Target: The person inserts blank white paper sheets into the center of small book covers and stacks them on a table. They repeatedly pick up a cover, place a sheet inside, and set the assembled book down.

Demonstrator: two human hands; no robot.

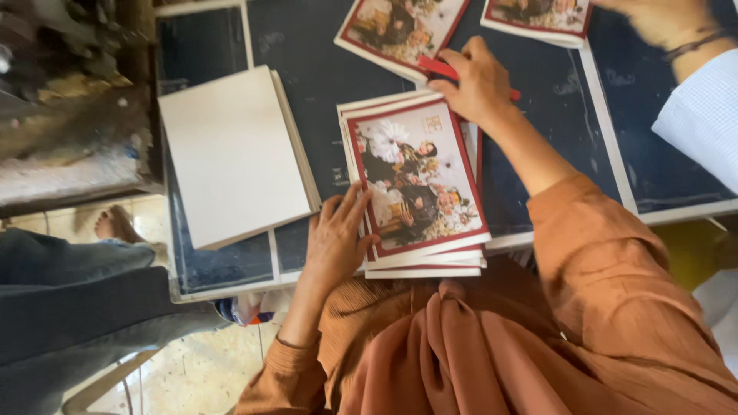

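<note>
Left hand (334, 242) spread flat, fingers wide, pressing on the near left edge of a stack of red-bordered printed cards (419, 188) in the middle of the dark tabletop (307, 61). Right hand (478, 81) at the far right corner of that same stack, fingers curled down onto the top card, closed around a slim red tool (438, 68) whose other end pokes out past the knuckles; exact kind of tool hard to tell. Top card showing a photo of two seated figures among flowers inside a red frame, with white edges of lower cards fanned out beneath. Just left of the stack, apart from it, a pile of blank white boards (234, 154), slightly skewed. Beyond the stack, two more printed cards (400, 31) of the same red-framed sort, partly cut by the picture's top edge. Far right of the stack, another person's hand (661, 19) with a dark wristband and a pale sleeve (703, 115) resting on the tabletop. Nearer than the stack, rust-orange sleeves and draped cloth (461, 353).
</note>
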